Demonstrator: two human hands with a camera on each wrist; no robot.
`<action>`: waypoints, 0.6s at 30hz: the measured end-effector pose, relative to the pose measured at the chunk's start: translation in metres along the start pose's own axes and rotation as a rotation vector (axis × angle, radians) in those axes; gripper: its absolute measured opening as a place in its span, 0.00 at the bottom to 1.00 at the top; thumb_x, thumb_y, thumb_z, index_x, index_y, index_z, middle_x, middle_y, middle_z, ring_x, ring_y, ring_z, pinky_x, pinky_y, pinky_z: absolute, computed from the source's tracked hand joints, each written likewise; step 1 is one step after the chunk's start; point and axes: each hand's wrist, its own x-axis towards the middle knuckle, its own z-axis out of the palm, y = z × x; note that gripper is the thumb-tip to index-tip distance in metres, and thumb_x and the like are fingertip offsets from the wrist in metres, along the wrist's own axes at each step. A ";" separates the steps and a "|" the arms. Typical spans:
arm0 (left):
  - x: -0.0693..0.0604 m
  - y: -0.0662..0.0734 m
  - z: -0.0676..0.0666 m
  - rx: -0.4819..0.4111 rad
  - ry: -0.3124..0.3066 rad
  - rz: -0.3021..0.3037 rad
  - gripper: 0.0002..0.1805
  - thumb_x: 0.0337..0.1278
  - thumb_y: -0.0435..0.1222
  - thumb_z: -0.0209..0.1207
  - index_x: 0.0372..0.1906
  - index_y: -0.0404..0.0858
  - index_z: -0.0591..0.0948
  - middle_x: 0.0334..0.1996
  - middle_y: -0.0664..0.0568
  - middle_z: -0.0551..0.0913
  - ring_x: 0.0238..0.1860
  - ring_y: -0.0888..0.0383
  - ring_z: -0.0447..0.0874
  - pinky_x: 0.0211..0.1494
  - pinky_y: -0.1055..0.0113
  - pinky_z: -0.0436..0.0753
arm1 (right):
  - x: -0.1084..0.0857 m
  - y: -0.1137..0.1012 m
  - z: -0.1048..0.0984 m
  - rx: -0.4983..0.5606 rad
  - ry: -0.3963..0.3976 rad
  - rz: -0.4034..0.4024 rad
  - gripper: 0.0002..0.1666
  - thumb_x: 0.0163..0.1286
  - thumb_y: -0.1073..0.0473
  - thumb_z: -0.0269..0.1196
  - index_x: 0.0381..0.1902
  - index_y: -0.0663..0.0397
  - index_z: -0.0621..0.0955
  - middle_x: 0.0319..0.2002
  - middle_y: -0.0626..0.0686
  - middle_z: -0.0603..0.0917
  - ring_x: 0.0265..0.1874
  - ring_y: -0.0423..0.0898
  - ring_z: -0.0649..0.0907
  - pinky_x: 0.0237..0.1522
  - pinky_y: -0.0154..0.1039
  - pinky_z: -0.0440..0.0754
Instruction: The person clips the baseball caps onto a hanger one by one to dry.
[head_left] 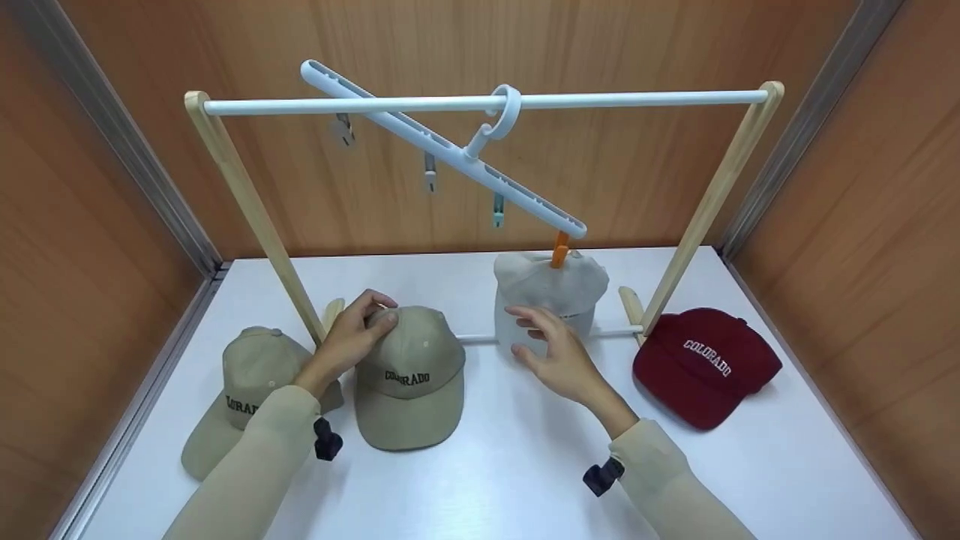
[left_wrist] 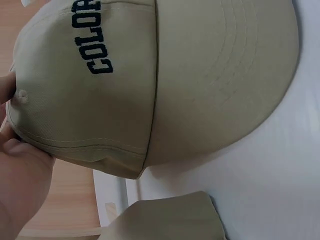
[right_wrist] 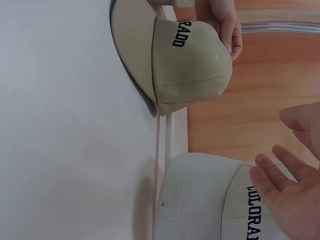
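Observation:
My left hand point(head_left: 349, 339) holds the upper left side of a khaki cap point(head_left: 409, 375) lettered COLORADO, thumb and fingers at the crown. That cap point(left_wrist: 90, 105) fills much of the left wrist view, brim towards the white table. A white cap point(head_left: 544, 289) hangs by an orange clip point(head_left: 560, 250) from the low end of a tilted light-blue hanger point(head_left: 442, 150). Just in front of the white cap is my right hand point(head_left: 555, 352), fingers spread and holding nothing. In the right wrist view its fingers overlap the white cap point(right_wrist: 197, 200); whether they touch it I cannot tell.
A rack with a white rail point(head_left: 637, 99) and wooden legs carries the hanger. Several other clips, one of them grey point(head_left: 430, 172), dangle from it. Another khaki cap point(head_left: 259, 367) lies at the left, a dark red cap point(head_left: 705, 367) at the right. Wooden panels point(head_left: 862, 225) enclose the table.

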 end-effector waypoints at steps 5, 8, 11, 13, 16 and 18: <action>-0.004 0.009 0.002 -0.042 0.013 0.039 0.14 0.81 0.42 0.58 0.62 0.44 0.76 0.54 0.48 0.84 0.61 0.49 0.78 0.73 0.46 0.71 | 0.003 -0.003 0.002 -0.002 -0.009 -0.005 0.31 0.73 0.68 0.68 0.72 0.54 0.77 0.69 0.57 0.79 0.67 0.62 0.80 0.69 0.60 0.78; -0.007 0.014 0.004 -0.063 0.011 0.070 0.13 0.81 0.40 0.58 0.61 0.41 0.76 0.55 0.48 0.84 0.61 0.50 0.79 0.74 0.48 0.71 | 0.006 -0.005 0.005 -0.004 -0.014 0.001 0.31 0.74 0.68 0.68 0.72 0.52 0.77 0.69 0.55 0.79 0.67 0.59 0.80 0.69 0.59 0.78; -0.009 0.020 0.005 -0.074 0.007 0.096 0.12 0.80 0.39 0.58 0.59 0.41 0.77 0.54 0.48 0.84 0.60 0.51 0.80 0.72 0.49 0.73 | 0.009 -0.008 0.008 0.001 -0.027 0.011 0.31 0.74 0.68 0.67 0.73 0.51 0.76 0.70 0.54 0.79 0.67 0.57 0.80 0.70 0.56 0.78; -0.010 0.024 0.006 -0.078 0.003 0.112 0.11 0.80 0.38 0.59 0.58 0.41 0.77 0.54 0.49 0.84 0.58 0.52 0.80 0.71 0.50 0.74 | 0.012 -0.011 0.011 0.002 -0.034 0.017 0.32 0.74 0.68 0.68 0.73 0.51 0.76 0.70 0.53 0.79 0.68 0.56 0.80 0.70 0.54 0.78; -0.011 0.029 0.008 -0.082 -0.006 0.140 0.11 0.80 0.38 0.60 0.58 0.41 0.77 0.52 0.50 0.85 0.56 0.52 0.81 0.69 0.51 0.76 | 0.017 -0.017 0.015 0.002 -0.042 0.019 0.31 0.75 0.67 0.68 0.73 0.51 0.76 0.70 0.53 0.79 0.68 0.55 0.80 0.71 0.50 0.78; -0.012 0.034 0.009 -0.080 -0.013 0.152 0.10 0.79 0.38 0.60 0.57 0.41 0.77 0.52 0.51 0.85 0.56 0.53 0.82 0.69 0.53 0.76 | 0.021 -0.020 0.018 0.003 -0.050 0.016 0.30 0.76 0.65 0.68 0.73 0.51 0.76 0.70 0.53 0.79 0.68 0.54 0.80 0.71 0.49 0.77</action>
